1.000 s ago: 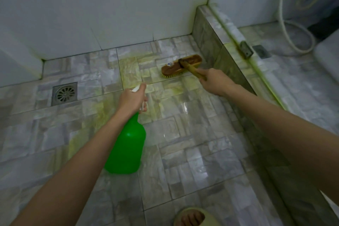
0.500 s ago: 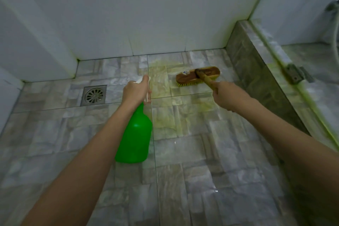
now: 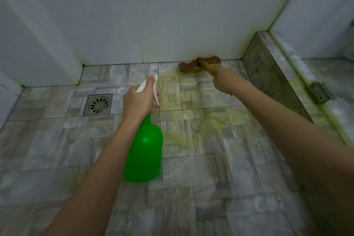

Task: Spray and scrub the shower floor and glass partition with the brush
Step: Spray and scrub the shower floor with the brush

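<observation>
Since the frame half a second before, the brush (image 3: 199, 64) has travelled away from me across the shower floor (image 3: 191, 178). Its brown head now lies at the foot of the white back wall (image 3: 153, 15), with the yellow bristles down on the tiles. My right hand (image 3: 225, 80) is curled round the brush's handle (image 3: 207, 68) close behind the head, the arm stretched forward. My left hand (image 3: 138, 99) has kept its grip on the neck of the green spray bottle (image 3: 144, 151), which hangs clear of the floor with its base toward me. A finger lies over the white trigger head (image 3: 142, 86), whose nozzle points toward the wall; I cannot tell whether the trigger is pressed. A yellowish-green film (image 3: 172, 92) covers the tiles between the bottle and the brush and spreads to the right toward the grey tiled kerb (image 3: 268, 67). The brush head is near that kerb but apart from it. A square metal drain (image 3: 98, 104) is set in the floor to the left of the left hand. A metal hinge plate (image 3: 319, 93) sits on top of the kerb at the right edge, on a yellow-green streak.
</observation>
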